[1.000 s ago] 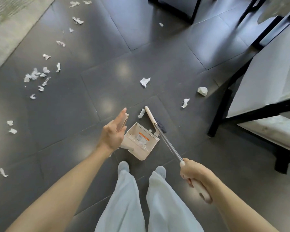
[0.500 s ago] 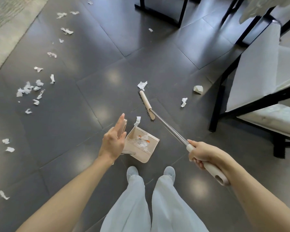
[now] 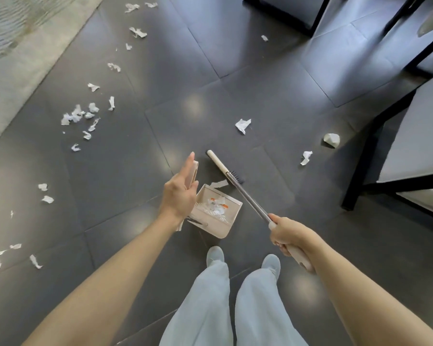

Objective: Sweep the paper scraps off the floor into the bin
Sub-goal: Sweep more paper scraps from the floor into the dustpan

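The right hand (image 3: 289, 236) has its grip curled round the broom (image 3: 248, 196). The left hand (image 3: 179, 193) lays straight fingers along the dustpan (image 3: 231, 216) handle, perhaps only steadying it, as the thumb is hidden. One scrap (image 3: 219, 183) lies at the pan's lip, centre frame. Best to keep that lip flat on the floor (image 3: 125, 171) and pull short, low strokes. More scraps (image 3: 80, 116) wait at upper left.

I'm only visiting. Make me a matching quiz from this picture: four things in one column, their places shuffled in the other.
1 beige plastic dustpan
2 long broom with a metal shaft
3 crumpled white paper ball
4 cluster of torn white scraps

A near the black chair leg
B in the grip of the right hand
C far left on the dark floor
D just ahead of the pale shoes

Pairs: 1-D, 2-B, 3-A, 4-C.
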A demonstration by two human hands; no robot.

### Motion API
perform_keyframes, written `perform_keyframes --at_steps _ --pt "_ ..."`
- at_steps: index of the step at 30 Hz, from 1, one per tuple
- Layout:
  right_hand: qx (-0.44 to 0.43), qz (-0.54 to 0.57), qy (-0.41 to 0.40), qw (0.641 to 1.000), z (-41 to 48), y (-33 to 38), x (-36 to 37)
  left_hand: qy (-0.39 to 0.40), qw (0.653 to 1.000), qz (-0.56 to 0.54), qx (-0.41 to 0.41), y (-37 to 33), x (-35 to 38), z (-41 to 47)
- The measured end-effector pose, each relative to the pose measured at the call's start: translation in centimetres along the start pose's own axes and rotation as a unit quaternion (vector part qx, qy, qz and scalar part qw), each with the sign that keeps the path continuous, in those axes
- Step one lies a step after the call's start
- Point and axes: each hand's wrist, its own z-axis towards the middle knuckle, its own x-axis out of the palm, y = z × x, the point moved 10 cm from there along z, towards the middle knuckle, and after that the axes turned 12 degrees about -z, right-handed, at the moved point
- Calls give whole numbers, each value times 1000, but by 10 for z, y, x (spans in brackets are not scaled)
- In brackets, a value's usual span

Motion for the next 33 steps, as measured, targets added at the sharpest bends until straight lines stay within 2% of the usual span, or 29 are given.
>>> perform_keyframes --at_steps 4,9,16,21,26,33 --pt "-8 -17 47 999 -22 7 14 -3 1000 18 7 0 -3 1" --pt "16 66 88 994 -43 -2 6 -18 1000 14 8 8 -16 -9" --pt "8 119 56 991 -53 9 -44 24 998 -62 -9 14 -28 -1" --pt "0 135 14 991 -34 28 -50 19 995 -99 -18 23 -44 -10" --pt "-9 22 -20 1000 -7 45 -43 2 991 -124 -44 44 -59 -24" --pt "-34 -119 -1 992 -3 80 4 -41 999 -25 -19 43 -76 -10"
